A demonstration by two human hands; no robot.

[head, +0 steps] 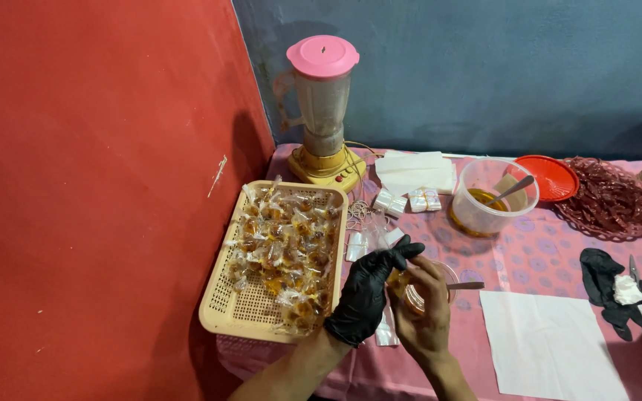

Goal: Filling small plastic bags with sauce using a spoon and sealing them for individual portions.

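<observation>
left hand (366,295) in a black glove, fingers curled and pinching a small clear bag (398,282) with amber stuff inside. right hand (423,308) bare, fingers pressed together on the same bag, right beside the gloved one. bag held up between both hands, over the pink tablecloth (514,260), just in front of a small clear bowl (440,286) with a spoon (467,285) poking out. to the left, touching the glove, a cream basket tray (221,312) full of tied little bags (284,252). farther back, a blender (322,111) with a pink lid. near it, folded white plastic (415,172). to the right, a clear tub (495,197) with amber liquid, a red lid (551,177), a white sheet (548,341) and a spare black glove (603,286)
</observation>
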